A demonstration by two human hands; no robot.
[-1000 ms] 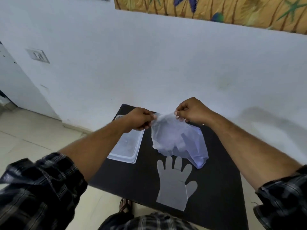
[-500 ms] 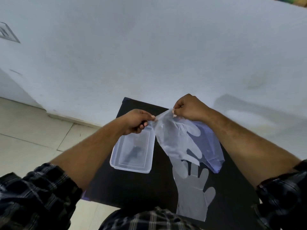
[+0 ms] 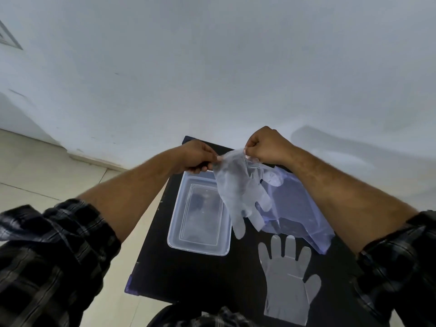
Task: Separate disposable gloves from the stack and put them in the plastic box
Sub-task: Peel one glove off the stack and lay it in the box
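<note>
My left hand [image 3: 197, 159] and my right hand [image 3: 266, 145] pinch the cuff of a thin clear glove [image 3: 236, 194] from either side, above the far part of the black table [image 3: 200, 274]. The glove hangs fingers down, partly over the clear plastic box [image 3: 199, 246] on the table's left. Behind it, under my right forearm, hangs or lies a bluish plastic sheet or bag [image 3: 304, 218]; I cannot tell whether my right hand also holds it. One flat glove [image 3: 289, 279] lies on the table near me, fingers pointing away.
A white wall [image 3: 212, 67] rises right behind the small table. Tiled floor [image 3: 35, 175] lies to the left, beyond the table's left edge. My checked sleeves fill the lower corners.
The view has tilted down and closer. The glove between my hands has unfolded and now hangs longer, with its fingers separate from the bluish sheet. Both hands keep their pinch.
</note>
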